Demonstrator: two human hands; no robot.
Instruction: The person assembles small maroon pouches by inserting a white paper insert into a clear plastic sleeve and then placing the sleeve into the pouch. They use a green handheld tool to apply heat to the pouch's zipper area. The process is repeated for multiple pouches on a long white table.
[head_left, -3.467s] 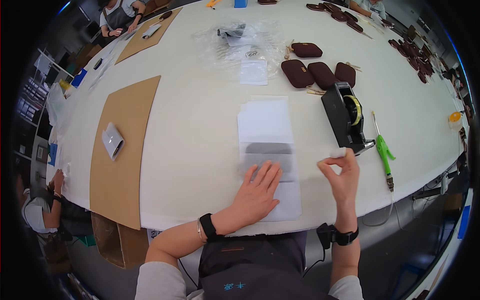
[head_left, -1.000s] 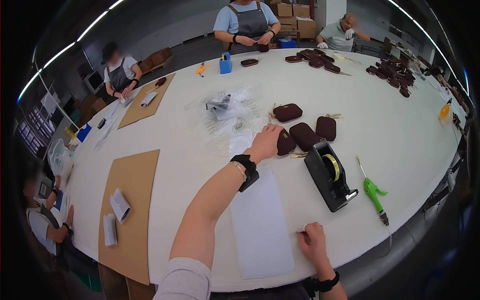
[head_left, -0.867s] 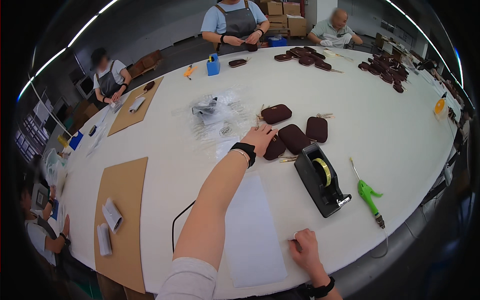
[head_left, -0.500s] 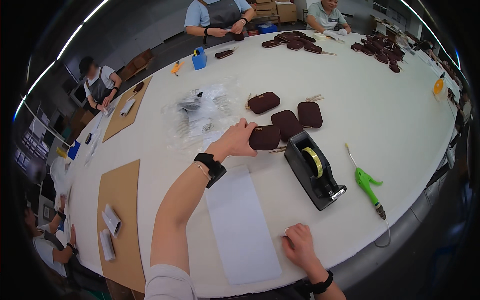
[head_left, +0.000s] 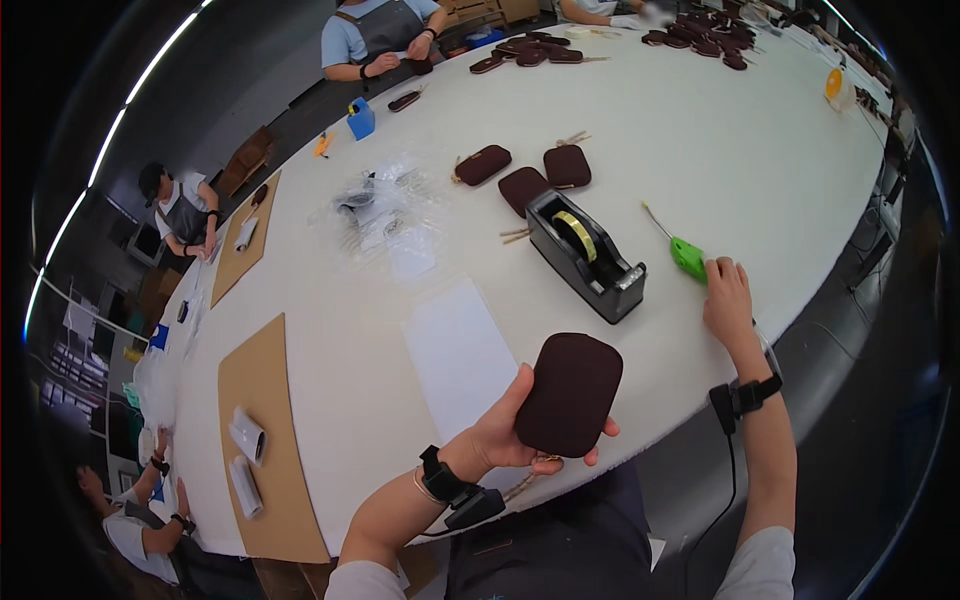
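My left hand (head_left: pixel 492 432) holds a dark brown zip pouch (head_left: pixel 572 395) with rounded corners, near the front edge of the table, its broad face up. A cord trails from the pouch under the hand. Over on the right, my right hand (head_left: pixel 728 300) is closed round the handle of a green air blow gun (head_left: pixel 687 257). The gun's thin nozzle points away to the far left, and its body still lies at the tabletop. Between the hands and farther off stands a black tape dispenser (head_left: pixel 605 290) with a yellow roll.
White paper sheets (head_left: pixel 460 350) lie left of the dispenser. Behind it are several brown pouches (head_left: pixel 568 166). Clear plastic bags (head_left: pixel 375 215) spread farther left, near brown boards (head_left: pixel 265 440). A co-worker (head_left: pixel 385 40) stands across the table; others sit at the left.
My left hand has picked up a pouch and brought it close to me. My right hand has moved from the table's front to the blow gun and taken hold. The view has shifted right.
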